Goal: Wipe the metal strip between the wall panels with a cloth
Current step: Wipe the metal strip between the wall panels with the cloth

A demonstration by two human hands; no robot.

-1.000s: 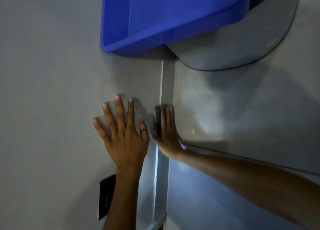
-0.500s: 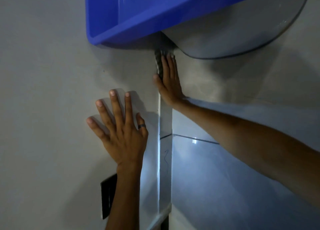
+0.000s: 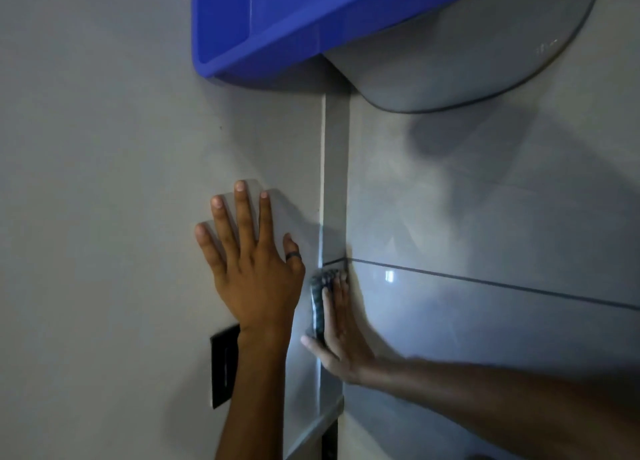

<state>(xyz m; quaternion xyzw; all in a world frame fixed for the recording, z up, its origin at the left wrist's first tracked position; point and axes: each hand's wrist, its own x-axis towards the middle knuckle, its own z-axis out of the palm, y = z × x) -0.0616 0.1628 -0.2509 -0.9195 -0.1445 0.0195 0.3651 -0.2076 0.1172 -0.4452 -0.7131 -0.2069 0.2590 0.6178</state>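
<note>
A vertical metal strip [image 3: 335,169] runs between two grey wall panels, from under the blue tub down to a ledge. My right hand [image 3: 341,335] presses a dark patterned cloth [image 3: 318,295] flat against the strip, just below a horizontal panel joint. Only the cloth's upper and left edges show past my fingers. My left hand [image 3: 252,272] lies flat with fingers spread on the left panel, beside the strip, holding nothing. A dark ring sits on its thumb.
A blue plastic tub [image 3: 294,23] juts out above the strip's top. Beside it is a rounded grey fixture [image 3: 460,65]. A black rectangular plate [image 3: 224,366] sits on the left panel near my left wrist. A horizontal seam [image 3: 485,281] crosses the right panel.
My right hand slid the cloth up the strip to just under the tub, then back down below the horizontal joint. My left hand stayed flat on the left panel.
</note>
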